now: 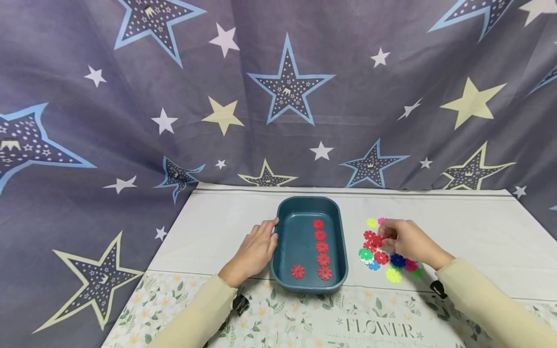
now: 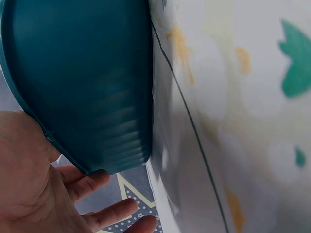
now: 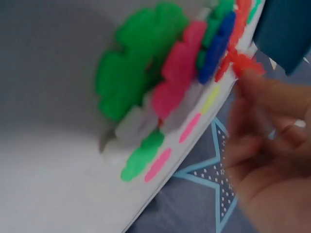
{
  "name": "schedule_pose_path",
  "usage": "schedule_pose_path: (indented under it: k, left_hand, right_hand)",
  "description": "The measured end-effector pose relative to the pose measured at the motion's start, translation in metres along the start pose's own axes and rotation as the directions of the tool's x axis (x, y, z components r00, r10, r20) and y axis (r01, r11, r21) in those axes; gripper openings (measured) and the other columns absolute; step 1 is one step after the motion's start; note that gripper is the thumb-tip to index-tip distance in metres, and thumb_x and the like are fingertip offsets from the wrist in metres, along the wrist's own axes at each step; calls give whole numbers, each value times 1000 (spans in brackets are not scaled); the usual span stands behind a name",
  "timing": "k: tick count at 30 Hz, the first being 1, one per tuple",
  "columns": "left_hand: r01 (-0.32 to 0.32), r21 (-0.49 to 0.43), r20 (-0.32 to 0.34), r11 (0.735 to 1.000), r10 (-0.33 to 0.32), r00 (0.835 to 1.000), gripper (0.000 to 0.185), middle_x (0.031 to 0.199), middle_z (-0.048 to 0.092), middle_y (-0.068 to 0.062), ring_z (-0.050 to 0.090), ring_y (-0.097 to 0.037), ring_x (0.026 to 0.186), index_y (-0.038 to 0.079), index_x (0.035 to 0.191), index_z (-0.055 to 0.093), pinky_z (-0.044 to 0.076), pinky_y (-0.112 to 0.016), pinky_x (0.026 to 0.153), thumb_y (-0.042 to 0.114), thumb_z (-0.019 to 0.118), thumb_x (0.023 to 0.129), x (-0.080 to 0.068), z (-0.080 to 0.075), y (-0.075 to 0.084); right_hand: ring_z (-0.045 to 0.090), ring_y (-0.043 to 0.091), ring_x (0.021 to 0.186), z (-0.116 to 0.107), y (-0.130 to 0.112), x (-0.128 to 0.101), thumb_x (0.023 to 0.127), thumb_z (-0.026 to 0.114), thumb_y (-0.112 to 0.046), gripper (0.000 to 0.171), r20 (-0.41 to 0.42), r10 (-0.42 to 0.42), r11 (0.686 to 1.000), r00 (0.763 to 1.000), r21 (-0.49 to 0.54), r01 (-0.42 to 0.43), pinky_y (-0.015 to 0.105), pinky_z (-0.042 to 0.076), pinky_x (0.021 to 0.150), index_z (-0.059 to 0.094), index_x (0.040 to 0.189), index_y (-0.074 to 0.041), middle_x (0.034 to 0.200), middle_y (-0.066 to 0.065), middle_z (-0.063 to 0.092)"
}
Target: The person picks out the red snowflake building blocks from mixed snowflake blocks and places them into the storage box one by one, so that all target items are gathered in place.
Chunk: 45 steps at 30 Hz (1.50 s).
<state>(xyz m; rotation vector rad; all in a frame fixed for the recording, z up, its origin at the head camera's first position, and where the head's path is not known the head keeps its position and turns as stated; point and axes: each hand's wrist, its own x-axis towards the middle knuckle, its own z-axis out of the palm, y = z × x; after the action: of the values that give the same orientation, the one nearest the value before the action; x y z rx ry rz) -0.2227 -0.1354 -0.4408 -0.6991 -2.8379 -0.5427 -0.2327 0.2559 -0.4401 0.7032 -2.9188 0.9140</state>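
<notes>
A dark teal plastic bin stands on the table. Inside are several red flower-shaped discs, most of them in a column along its right side, with a single red disc at the lower left. My left hand rests against the bin's left rim, its fingers loosely extended along the outside wall in the left wrist view. To the right of the bin, my right hand pinches a red flower-shaped disc between thumb and fingertips, close over a loose pile of discs.
The pile mixes colours: a green disc, a dark blue disc, a yellow disc and others. The white and floral tablecloth reaches back to a grey star-patterned curtain.
</notes>
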Motion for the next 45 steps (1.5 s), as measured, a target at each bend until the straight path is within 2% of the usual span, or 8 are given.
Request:
schedule_pose_path:
  k: [5,9,13,19,30,35,40,45]
  left_hand:
    - [-3,-7,-9,1000,3,1000,40,128,49,-11,49,-31,106,3,139,42,43,-49,74,19,41,102,-1,0,0]
    - [-9,-3,-13,1000,9,1000,40,128,49,-11,49,-31,105,3,139,41,43,-49,74,19,41,102,0,0,0]
    - [-14,-3,-14,1000,14,1000,40,127,50,-12,50,-32,104,2,139,41,44,-49,74,19,41,102,0,2,-1]
    - [-18,1,-16,1000,18,1000,40,126,50,-12,50,-32,103,2,138,42,44,-49,73,19,41,102,-1,3,-2]
    - [-31,13,-29,999,32,999,40,125,50,-12,50,-32,102,1,138,42,44,-48,71,19,42,102,0,3,-2]
    - [-28,20,-31,999,28,999,40,125,50,-11,50,-31,102,2,138,42,44,-47,71,19,42,102,0,3,-3]
    - [-30,12,-26,999,31,999,40,126,50,-12,50,-32,103,2,138,42,44,-48,72,19,42,102,0,3,-3]
    - [-27,14,-20,1000,27,999,40,126,50,-12,50,-32,102,2,138,42,44,-48,71,18,42,102,0,3,-2]
  right_hand:
    - [53,7,64,-3,-12,-2,78,75,1,22,-69,-150,988,986,36,152,25,44,56,67,85,-18,76,-7,62]
    - [52,5,63,-5,-28,0,77,76,0,26,-96,-258,964,961,41,263,23,43,54,67,86,-22,77,-9,62]
    - [50,3,64,-6,-45,3,76,77,0,28,-101,-332,942,938,23,336,23,42,54,66,86,-23,77,-13,60]
    - [50,2,65,-7,-60,4,75,78,1,28,-97,-376,925,921,17,380,22,43,55,67,87,-21,80,-15,60]
    - [52,2,68,-7,-70,10,75,78,-1,26,-77,-422,906,903,-1,423,22,46,57,68,89,-20,86,-13,62]
    - [53,2,69,-5,-79,15,75,78,1,26,-72,-462,886,884,8,464,23,46,57,69,90,-18,86,-11,63]
    - [53,1,71,7,-95,25,81,74,-5,17,-31,-485,874,874,22,485,24,46,59,69,90,-18,85,-13,62]
    - [57,3,75,32,-113,48,82,74,-8,11,43,-503,864,863,31,502,26,49,65,69,89,-15,84,-9,63]
